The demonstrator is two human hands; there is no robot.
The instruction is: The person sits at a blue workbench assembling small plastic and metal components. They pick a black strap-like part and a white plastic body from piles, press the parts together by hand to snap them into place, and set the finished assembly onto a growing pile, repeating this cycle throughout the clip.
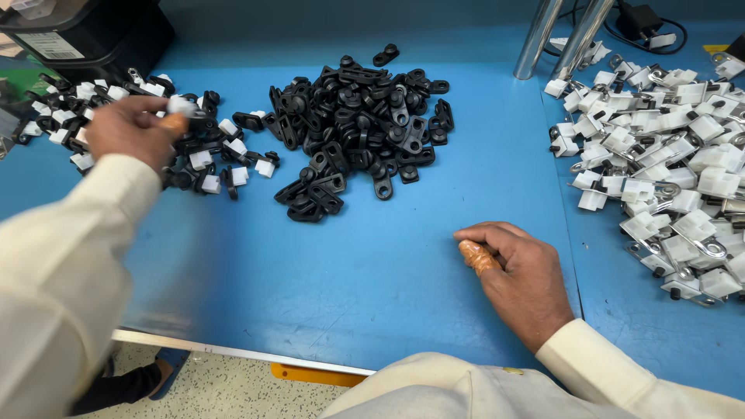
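The left hand (128, 128) hangs over the mixed pile (155, 132) of black-and-white parts at the far left of the blue counter (349, 271). Its fingertips pinch a small white piece (180, 105), with an orange cot on one finger; the piece is blurred, so its long axis and pointing cannot be told. The right hand (520, 271) rests on the counter near the front edge, fingers curled loosely inward, holding nothing, an orange cot on the thumb. A heap of black links (357, 124) lies between the hands, farther back. White clips (667, 163) with metal loops are piled at the right.
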